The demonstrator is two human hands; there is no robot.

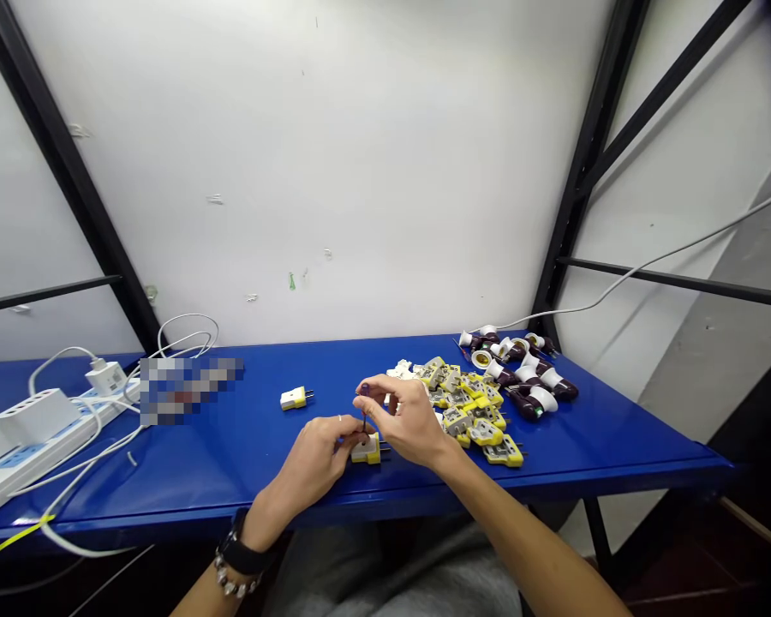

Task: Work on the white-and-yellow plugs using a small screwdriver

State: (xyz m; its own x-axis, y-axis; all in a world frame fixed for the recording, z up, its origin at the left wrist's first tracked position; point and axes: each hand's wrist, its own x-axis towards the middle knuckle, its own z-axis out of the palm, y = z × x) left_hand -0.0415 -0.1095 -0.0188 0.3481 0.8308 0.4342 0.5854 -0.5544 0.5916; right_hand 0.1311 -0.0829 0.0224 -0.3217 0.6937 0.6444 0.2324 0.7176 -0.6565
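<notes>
My left hand [318,458] pinches a small yellow and white plug [367,449] against the blue table [231,454] near its front edge. My right hand [406,418] holds a small screwdriver [364,403] with a purple handle upright, its tip down on the plug. A second yellow and white plug [294,398] lies alone a little further back to the left. A watch and a bead bracelet sit on my left wrist.
A heap of yellow plug parts [472,411] lies just right of my hands. Behind it are dark lamp sockets with white collars [527,373]. White power strips [29,437] with cables lie at the left. Black shelf struts rise on both sides.
</notes>
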